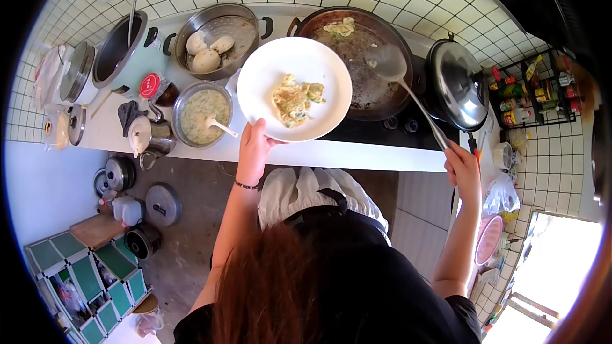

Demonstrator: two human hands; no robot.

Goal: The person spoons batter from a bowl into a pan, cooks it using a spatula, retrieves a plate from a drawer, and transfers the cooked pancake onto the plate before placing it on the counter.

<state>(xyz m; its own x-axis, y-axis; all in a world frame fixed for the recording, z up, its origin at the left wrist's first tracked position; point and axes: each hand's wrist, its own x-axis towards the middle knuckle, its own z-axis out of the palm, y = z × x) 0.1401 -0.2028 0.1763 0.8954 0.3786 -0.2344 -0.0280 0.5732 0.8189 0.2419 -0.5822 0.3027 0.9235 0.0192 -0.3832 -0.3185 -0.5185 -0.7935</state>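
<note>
My left hand [254, 151] grips the near rim of a white plate [255, 70], holding it up over the counter. Pieces of browned egg pancake [293, 103] lie on the plate. In my right hand [462, 164] is the handle of a metal spatula [426, 109]; its blurred blade is over the frying pan [363, 79]. Another pale yellow piece of egg pancake [340, 27] sits at the pan's far side. Left of the plate, a metal bowl of batter [194, 114] with green bits has a white spoon [222, 126] standing in it.
A steamer pot [241, 43] with several white buns stands behind the batter bowl. Farther left are a deep pot [146, 44], a red-lidded jar [150, 86] and a metal kettle [158, 137]. A lidded wok [458, 76] and a spice rack [532, 92] are at the right.
</note>
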